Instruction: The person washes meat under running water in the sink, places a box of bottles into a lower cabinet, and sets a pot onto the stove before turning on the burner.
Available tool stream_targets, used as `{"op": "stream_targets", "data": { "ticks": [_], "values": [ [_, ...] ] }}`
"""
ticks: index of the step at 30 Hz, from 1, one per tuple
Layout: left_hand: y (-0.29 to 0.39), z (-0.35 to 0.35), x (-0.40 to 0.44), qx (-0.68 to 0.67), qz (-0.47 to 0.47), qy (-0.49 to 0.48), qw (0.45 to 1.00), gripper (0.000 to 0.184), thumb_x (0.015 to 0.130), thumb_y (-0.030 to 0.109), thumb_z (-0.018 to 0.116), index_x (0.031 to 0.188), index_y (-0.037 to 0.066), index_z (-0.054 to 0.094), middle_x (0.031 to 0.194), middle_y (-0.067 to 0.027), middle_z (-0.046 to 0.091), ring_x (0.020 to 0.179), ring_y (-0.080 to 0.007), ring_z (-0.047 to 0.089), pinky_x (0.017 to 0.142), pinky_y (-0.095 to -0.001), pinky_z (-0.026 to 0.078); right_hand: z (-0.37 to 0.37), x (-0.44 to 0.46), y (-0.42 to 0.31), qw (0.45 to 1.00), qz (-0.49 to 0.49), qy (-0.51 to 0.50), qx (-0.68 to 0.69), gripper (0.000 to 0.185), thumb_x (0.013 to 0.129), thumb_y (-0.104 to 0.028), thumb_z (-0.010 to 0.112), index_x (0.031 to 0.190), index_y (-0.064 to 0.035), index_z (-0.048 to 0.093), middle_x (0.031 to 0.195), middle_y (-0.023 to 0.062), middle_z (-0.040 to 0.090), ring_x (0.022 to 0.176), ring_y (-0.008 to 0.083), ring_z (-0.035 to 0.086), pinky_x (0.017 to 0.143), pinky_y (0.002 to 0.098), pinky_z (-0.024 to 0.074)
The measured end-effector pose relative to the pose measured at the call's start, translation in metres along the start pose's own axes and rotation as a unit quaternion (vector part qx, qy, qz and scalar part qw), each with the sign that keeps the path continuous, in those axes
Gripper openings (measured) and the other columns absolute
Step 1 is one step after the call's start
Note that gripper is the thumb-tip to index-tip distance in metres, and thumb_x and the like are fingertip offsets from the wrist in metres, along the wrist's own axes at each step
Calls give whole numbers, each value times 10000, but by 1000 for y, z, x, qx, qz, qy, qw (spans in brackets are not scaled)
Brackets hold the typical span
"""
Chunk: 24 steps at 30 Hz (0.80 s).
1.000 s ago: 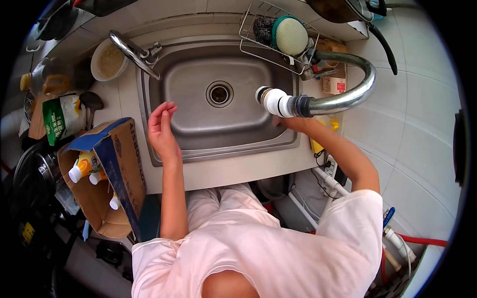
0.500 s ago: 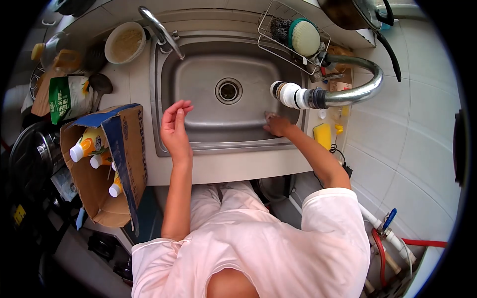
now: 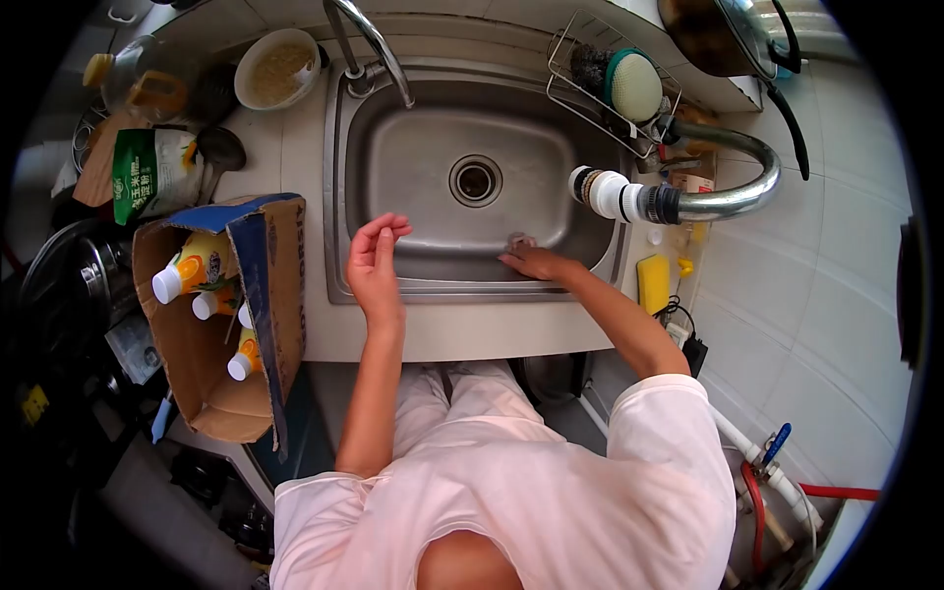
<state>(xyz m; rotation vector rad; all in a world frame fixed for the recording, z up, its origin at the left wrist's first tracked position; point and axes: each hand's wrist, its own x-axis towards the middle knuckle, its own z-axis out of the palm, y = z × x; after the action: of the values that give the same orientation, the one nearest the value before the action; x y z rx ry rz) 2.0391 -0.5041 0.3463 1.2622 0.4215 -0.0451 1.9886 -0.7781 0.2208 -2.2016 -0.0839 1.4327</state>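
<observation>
While the left hand (image 3: 375, 267) stays raised at the near left side of the sink (image 3: 393, 167), the right hand (image 3: 536, 263) lies further along that basin's near wall, closer to its middle than a second ago, when it was by the near right corner. That leftward slide suggests the work in hand is at the inner surface on the near side. The sink itself is set into the counter (image 3: 442, 339) directly ahead of the person. The left forearm rises steeply to a bent wrist, fingers loosely curled, thumb a little apart from them and nothing visible between. The right arm reaches in slantwise from the sink's right, palm apparently turned down; blur hides the fingertips, so whether they grip anything cannot be told. To the sink's left stands a cardboard box (image 3: 278, 285) of bottles; to its right lies a yellow sponge (image 3: 652, 283). Farther in, the drain (image 3: 475, 181) sits around the sink's centre, a white fitting (image 3: 617, 197) juts over its right side, and a curved faucet (image 3: 387, 59) arches over its far left corner.
</observation>
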Motion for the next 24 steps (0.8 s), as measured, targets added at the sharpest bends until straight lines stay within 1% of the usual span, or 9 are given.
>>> {"op": "stream_targets", "data": {
  "ticks": [4, 5, 9, 11, 13, 16, 19, 23, 24],
  "values": [
    [-10, 7, -1, -6, -13, -3, 1000, 173, 899, 63, 472, 1018, -29, 557, 940, -112, 621, 854, -154, 592, 811, -253, 446, 30, 68, -60, 933, -322, 9, 160, 486, 939, -445, 250, 1132, -86, 514, 1171, 114, 451, 1165, 255, 350, 1015, 344, 257],
    [-10, 9, 0, -2, -14, -8, 1000, 175, 899, 65, 472, 1020, -30, 556, 941, -113, 621, 853, -155, 592, 811, -254, 446, 25, 66, -75, 951, -236, -63, 188, 483, 936, -459, 246, 1189, -125, 486, 1264, 102, 417, 1215, 259, 345, 1018, 346, 273],
    [-13, 2, 2, 14, -20, -11, 1000, 179, 902, 69, 469, 1024, -32, 553, 941, -116, 621, 856, -160, 595, 810, -256, 446, 12, 50, -25, 979, -189, 1, -74, 447, 933, -461, 225, 1295, -259, 391, 1398, 73, 296, 1315, 267, 226, 1046, 358, 265],
    [-19, -3, 6, 9, -24, -6, 1000, 180, 904, 73, 468, 1023, -33, 551, 942, -117, 621, 859, -163, 595, 807, -255, 446, -12, 14, 3, 970, -135, 45, -199, 395, 907, -391, 378, 1283, -270, 391, 1397, 49, 281, 1313, 249, 232, 1050, 402, 254],
    [-23, -5, 9, 2, -25, -2, 1000, 179, 904, 73, 467, 1021, -33, 552, 939, -115, 621, 856, -163, 594, 804, -254, 447, -31, -3, 28, 957, -94, 136, -240, 541, 868, -389, 444, 1310, -94, 339, 1409, 132, 247, 1316, 267, 234, 992, 458, 323],
    [-29, 1, 9, -1, -34, -9, 999, 179, 905, 73, 466, 1020, -33, 553, 933, -110, 619, 850, -160, 591, 804, -251, 446, -29, 36, 36, 934, 17, 270, -234, 600, 833, -314, 509, 1332, -61, 293, 1403, 215, 205, 1316, 337, 200, 1001, 488, 294],
    [-24, 8, 8, 6, -41, -18, 999, 175, 903, 67, 465, 1017, -32, 554, 926, -103, 618, 844, -155, 589, 805, -251, 445, -2, 85, 50, 872, 2, 442, -210, 654, 810, -265, 549, 1354, -51, 254, 1391, 293, 143, 1298, 409, 185, 954, 479, 365],
    [-23, 7, 9, 3, -48, -9, 999, 170, 900, 56, 466, 1015, -34, 553, 919, -100, 617, 843, -152, 588, 807, -254, 447, -2, 25, 49, 963, -56, 248, -85, 727, 812, -281, 543, 1371, -20, 159, 1396, 310, 81, 1284, 486, 116, 1020, 470, 276],
    [-26, 5, 9, 2, -52, -8, 999, 170, 900, 55, 465, 1015, -33, 554, 919, -100, 617, 843, -151, 588, 807, -255, 448, 0, 29, 62, 967, 17, 240, -85, 757, 795, -288, 570, 1370, -32, 149, 1403, 293, 85, 1281, 504, 88, 1059, 492, 161]
  ]
}}
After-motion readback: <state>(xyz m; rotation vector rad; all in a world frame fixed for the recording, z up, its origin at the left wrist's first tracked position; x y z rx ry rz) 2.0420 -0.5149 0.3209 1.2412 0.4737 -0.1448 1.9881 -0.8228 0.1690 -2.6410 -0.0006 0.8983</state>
